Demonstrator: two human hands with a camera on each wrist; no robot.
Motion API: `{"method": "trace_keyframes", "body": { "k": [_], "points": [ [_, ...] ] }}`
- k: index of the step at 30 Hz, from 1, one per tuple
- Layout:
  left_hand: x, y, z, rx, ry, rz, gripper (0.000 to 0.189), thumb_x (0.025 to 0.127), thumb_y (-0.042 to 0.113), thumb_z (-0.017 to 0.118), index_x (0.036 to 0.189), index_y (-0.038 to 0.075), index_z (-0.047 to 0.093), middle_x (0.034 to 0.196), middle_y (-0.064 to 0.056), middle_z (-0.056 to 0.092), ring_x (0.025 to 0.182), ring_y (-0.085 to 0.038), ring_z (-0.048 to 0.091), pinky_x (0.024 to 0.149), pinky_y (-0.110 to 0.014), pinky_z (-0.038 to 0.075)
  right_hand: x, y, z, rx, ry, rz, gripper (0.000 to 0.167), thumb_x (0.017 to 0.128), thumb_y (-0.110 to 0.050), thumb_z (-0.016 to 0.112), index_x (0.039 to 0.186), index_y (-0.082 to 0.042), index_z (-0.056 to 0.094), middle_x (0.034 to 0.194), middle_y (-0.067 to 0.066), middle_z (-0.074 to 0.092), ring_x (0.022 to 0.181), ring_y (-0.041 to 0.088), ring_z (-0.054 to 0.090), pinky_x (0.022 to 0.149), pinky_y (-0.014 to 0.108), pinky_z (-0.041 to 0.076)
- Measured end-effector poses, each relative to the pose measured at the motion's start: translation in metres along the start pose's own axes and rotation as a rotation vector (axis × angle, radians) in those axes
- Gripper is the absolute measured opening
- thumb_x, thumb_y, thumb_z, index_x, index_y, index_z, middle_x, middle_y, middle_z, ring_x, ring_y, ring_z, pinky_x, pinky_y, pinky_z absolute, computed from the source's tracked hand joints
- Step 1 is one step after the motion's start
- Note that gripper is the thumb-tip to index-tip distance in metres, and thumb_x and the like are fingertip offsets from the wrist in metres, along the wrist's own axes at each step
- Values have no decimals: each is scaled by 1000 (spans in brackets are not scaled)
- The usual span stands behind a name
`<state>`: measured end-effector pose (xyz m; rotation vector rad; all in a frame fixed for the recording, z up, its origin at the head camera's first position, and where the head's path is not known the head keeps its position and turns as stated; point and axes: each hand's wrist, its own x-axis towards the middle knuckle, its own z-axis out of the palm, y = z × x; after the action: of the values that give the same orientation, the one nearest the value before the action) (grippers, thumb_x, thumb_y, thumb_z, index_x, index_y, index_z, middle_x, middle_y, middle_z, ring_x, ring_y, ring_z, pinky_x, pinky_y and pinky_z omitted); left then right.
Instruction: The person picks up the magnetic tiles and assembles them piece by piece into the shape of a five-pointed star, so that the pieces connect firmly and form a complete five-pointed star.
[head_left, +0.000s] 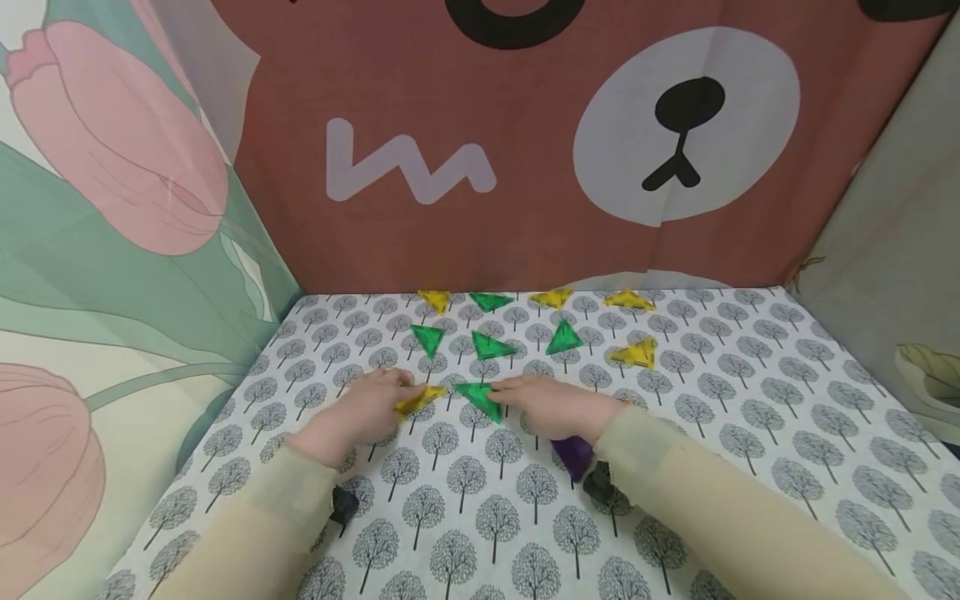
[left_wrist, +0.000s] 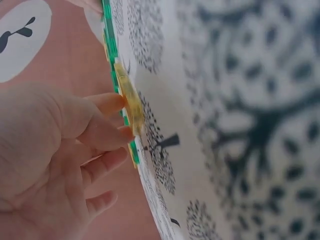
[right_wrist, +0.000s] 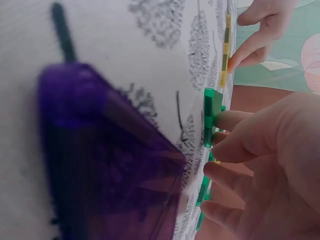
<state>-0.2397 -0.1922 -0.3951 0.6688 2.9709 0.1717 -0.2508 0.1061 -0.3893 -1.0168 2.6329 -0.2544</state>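
My left hand reaches down to a translucent yellow triangle tile. Its fingertips rest on the tile, which lies nearly flat on the tree-print cloth in the left wrist view. The other fingers hang loosely bent. My right hand touches a green triangle tile with its fingertips, the remaining fingers spread over the cloth. A small gap separates the yellow tile from the green one. Under the right wrist lies a purple triangle tile, large and close in the right wrist view, partly covered by the wrist in the head view.
Behind the hands, a middle row holds green tiles and a yellow tile. Farther back, yellow tiles and another green tile line the cloth's far edge. Printed fabric walls enclose the tree-print surface.
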Motion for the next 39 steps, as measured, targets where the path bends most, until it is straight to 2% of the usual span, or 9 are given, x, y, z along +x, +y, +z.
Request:
{"method": "trace_keyframes", "body": {
  "k": [4, 9, 15, 19, 27, 31, 35, 37, 39],
  "points": [
    [1, 8, 1, 6, 8, 6, 63, 84, -3, 60, 143, 16, 53, 123, -5, 56, 111, -27, 50, 107, -53, 34, -1, 1, 3, -29, 14, 8, 66, 94, 5, 50, 154, -20, 38, 159, 0, 31, 145, 32, 24, 118, 48, 19],
    [-1, 17, 1, 30, 8, 2, 66, 80, -6, 65, 142, 13, 54, 115, -4, 56, 107, -24, 50, 104, -46, 38, -3, -2, 5, -39, 49, -14, 62, 94, 5, 48, 152, -17, 41, 156, 4, 35, 143, 36, 27, 117, 50, 21],
    [-4, 29, 2, 35, 27, 50, 52, 87, 4, 69, 138, 7, 58, 101, -1, 55, 97, -21, 50, 97, -42, 42, -6, -9, 9, -75, 104, -67, 57, 93, 7, 54, 147, -12, 48, 141, 4, 49, 129, 28, 44, 111, 43, 36],
    [-5, 34, 6, 23, 49, 76, 44, 92, 15, 69, 134, 5, 61, 100, 0, 57, 98, -21, 51, 101, -43, 41, -7, -14, 13, -102, 129, -80, 54, 93, 1, 62, 145, -9, 50, 133, 4, 53, 121, 25, 49, 107, 40, 41],
    [-5, 41, 7, 36, 79, 99, 36, 97, 16, 62, 131, 4, 63, 105, -4, 61, 101, -23, 53, 104, -45, 39, -8, -21, 14, -117, 142, -63, 67, 81, 6, 70, 144, -8, 50, 135, 6, 53, 126, 26, 48, 110, 41, 38],
    [-5, 43, 7, 52, 93, 114, 37, 96, 20, 65, 129, 3, 64, 101, -4, 61, 94, -22, 53, 99, -44, 42, -9, -24, 14, -122, 149, -73, 72, 77, 5, 75, 144, -6, 50, 129, 5, 55, 121, 23, 51, 107, 38, 41],
    [-4, 44, 8, 79, 103, 133, 45, 92, 25, 70, 130, 4, 63, 99, -2, 61, 89, -19, 51, 93, -40, 45, -10, -26, 14, -126, 151, -74, 81, 72, -13, 87, 144, -5, 50, 122, 3, 56, 112, 20, 54, 102, 35, 45],
    [-3, 44, 8, 81, 107, 135, 47, 90, 26, 73, 130, 4, 63, 98, -2, 61, 87, -17, 50, 90, -39, 46, -10, -27, 15, -127, 150, -73, 85, 70, -18, 88, 144, -4, 50, 119, 2, 56, 109, 19, 54, 99, 34, 47],
    [-2, 45, 9, 80, 109, 132, 48, 89, 26, 74, 130, 4, 64, 97, -2, 60, 85, -17, 49, 87, -38, 46, -10, -28, 15, -130, 153, -71, 78, 74, -13, 85, 143, -4, 50, 117, 2, 56, 106, 18, 54, 97, 33, 48]
  ]
}}
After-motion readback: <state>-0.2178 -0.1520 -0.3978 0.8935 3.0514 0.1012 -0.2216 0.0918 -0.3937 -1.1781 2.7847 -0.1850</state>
